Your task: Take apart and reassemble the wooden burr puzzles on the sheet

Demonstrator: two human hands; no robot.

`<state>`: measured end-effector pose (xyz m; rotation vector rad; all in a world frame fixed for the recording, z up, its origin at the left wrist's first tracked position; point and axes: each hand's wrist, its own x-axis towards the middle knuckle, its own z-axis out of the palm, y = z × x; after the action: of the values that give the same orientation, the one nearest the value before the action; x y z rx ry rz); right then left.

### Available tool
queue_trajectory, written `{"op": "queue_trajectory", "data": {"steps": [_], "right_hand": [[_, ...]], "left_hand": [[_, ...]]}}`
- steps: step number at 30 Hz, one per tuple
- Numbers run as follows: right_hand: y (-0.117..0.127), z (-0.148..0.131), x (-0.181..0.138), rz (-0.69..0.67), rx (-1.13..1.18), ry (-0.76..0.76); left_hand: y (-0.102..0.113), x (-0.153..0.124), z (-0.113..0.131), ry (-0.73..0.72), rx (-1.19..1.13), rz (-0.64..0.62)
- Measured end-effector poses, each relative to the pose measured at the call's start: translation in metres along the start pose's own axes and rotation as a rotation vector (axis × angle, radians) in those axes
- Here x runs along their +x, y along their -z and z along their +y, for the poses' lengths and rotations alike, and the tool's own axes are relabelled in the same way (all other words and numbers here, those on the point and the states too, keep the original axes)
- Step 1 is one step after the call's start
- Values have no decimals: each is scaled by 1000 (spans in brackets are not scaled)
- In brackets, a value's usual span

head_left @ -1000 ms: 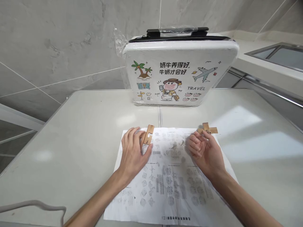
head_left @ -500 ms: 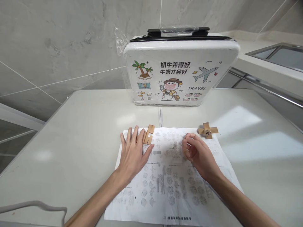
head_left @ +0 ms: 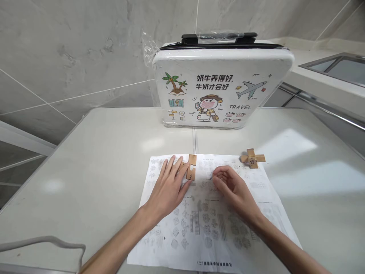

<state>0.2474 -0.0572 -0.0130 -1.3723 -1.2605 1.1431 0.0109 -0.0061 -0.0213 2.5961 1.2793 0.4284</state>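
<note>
My left hand lies palm down with its fingers stretched out, on the printed sheet. Its index finger and thumb touch a notched wooden puzzle piece with a dark mark. Part of another wooden piece shows by the fingers, mostly covered by them. My right hand hovers over or rests on the sheet, fingers curled in toward the thumb; I see nothing in it. Beyond it, at the sheet's far right corner, sits a cross-shaped assembly of wooden pieces, apart from both hands.
A white case with cartoon prints, wrapped in clear plastic, stands at the back of the white table. A grey cable lies at the front left. A tiled wall rises behind.
My left hand has slid to the right, and the notched wooden piece has moved right and turned more upright. My right hand has shifted left and slightly nearer, its fingers closer together.
</note>
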Motion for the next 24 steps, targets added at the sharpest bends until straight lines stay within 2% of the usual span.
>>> {"op": "queue_trajectory", "data": {"steps": [4, 7, 13, 20, 24], "right_hand": [[-3, 10, 1, -22, -325, 304], [-4, 18, 1, -55, -476, 413], [-3, 27, 0, -44, -631, 447], [-3, 29, 2, -42, -685, 444], [-3, 29, 2, -43, -677, 439]], "left_hand": [[5, 0, 6, -121, -120, -13], [6, 1, 9, -172, -197, 13], [8, 5, 4, -12, -171, 223], [12, 9, -3, 141, 29, 298], [11, 9, -4, 152, 88, 295]]}}
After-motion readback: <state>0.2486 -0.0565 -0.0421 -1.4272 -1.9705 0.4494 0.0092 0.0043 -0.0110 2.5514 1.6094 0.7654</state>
